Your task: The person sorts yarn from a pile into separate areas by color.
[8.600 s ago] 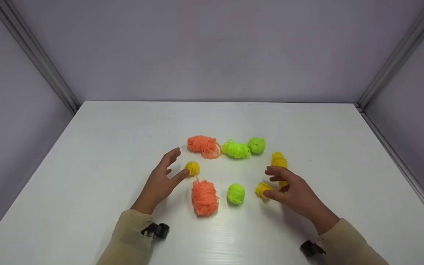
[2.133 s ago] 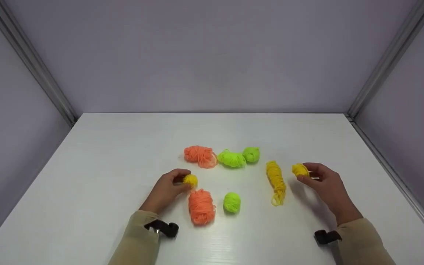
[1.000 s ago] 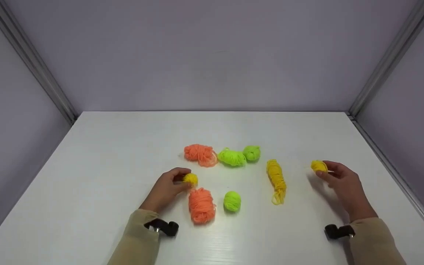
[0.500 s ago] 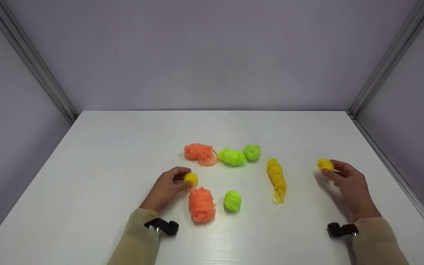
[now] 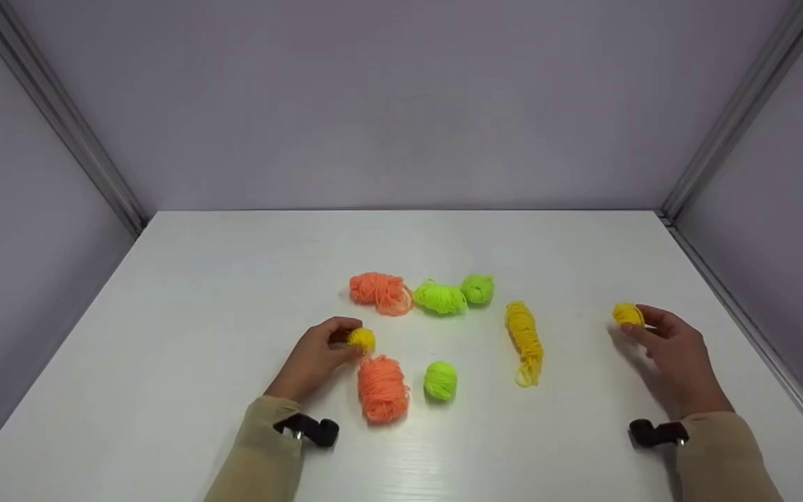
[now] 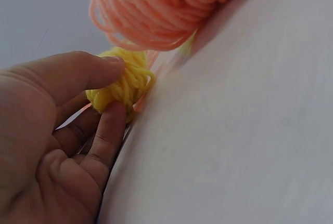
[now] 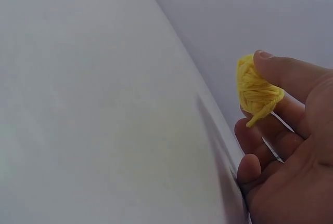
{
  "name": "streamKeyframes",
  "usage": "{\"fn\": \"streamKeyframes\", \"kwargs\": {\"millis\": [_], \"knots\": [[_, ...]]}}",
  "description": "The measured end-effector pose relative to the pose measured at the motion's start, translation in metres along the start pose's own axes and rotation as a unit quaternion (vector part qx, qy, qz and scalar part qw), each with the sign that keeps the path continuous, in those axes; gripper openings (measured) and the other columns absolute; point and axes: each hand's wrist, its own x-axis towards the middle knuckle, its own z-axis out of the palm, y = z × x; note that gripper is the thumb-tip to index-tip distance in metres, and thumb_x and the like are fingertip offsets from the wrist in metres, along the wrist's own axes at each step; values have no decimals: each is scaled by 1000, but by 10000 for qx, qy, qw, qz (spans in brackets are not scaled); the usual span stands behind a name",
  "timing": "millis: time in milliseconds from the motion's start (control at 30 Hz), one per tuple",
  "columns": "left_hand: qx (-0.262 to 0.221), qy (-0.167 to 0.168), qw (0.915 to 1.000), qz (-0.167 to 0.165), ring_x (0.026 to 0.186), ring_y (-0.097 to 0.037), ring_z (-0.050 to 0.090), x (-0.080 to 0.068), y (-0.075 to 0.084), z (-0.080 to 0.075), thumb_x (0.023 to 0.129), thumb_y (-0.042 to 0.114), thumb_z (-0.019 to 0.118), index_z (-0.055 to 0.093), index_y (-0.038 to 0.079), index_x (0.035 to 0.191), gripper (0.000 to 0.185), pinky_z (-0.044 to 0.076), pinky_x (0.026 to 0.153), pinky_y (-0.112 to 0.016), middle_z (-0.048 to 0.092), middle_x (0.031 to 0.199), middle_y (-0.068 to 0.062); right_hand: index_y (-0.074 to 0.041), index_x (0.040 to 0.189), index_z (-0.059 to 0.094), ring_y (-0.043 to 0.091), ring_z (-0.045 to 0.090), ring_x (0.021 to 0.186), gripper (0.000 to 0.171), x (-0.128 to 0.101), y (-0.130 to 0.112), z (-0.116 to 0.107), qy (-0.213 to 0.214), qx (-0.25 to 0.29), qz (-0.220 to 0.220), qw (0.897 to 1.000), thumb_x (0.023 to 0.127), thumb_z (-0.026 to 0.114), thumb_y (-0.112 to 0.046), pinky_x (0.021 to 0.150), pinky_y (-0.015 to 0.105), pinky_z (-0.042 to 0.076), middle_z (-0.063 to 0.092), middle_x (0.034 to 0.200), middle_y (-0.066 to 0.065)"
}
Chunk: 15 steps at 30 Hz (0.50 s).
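Note:
My left hand (image 5: 314, 355) pinches a small yellow yarn ball (image 5: 362, 339) between thumb and fingers, low at the white table. Just in front of it lies an upright orange yarn bundle (image 5: 382, 389). Over at the right, my right hand (image 5: 673, 352) holds another small yellow yarn ball (image 5: 626, 315) by thumb and fingers. In the right wrist view that yarn ball (image 7: 256, 89) has a short loose end and its shadow lies apart on the table. A long yellow yarn skein (image 5: 523, 341) rests on the table between the hands, untouched.
A green yarn ball (image 5: 440, 381) sits right of the near orange bundle. Farther back lie an orange yarn skein (image 5: 379, 292), a bright green skein (image 5: 441, 298) and a green ball (image 5: 477, 289) in a row. Walls border the white table (image 5: 234, 265).
Both hands have taken hold of yellow yarn balls since the earliest frame. My right hand has carried its ball rightward, away from the long yellow skein. My left hand has stayed still lately.

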Motion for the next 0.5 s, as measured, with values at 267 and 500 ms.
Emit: {"fn": "streamKeyframes", "kwargs": {"millis": [267, 500], "knots": [[-43, 25, 9999, 87, 114, -20, 59, -1, -1, 0, 91, 12, 74, 65, 15, 130, 40, 46, 104, -41, 64, 123, -1, -10, 155, 37, 28, 44, 124, 82, 0, -1, -1, -317, -26, 192, 9993, 93, 62, -59, 94, 34, 41, 47, 145, 17], [-98, -2, 9999, 126, 115, -19, 58, -1, -1, 1, 92, 13, 74, 64, 15, 131, 41, 46, 104, -41, 64, 124, 0, -8, 153, 39, 28, 46, 122, 80, 1, -1, -1, -312, -237, 172, 9991, 94, 62, -57, 96, 31, 40, 48, 142, 17]]}}
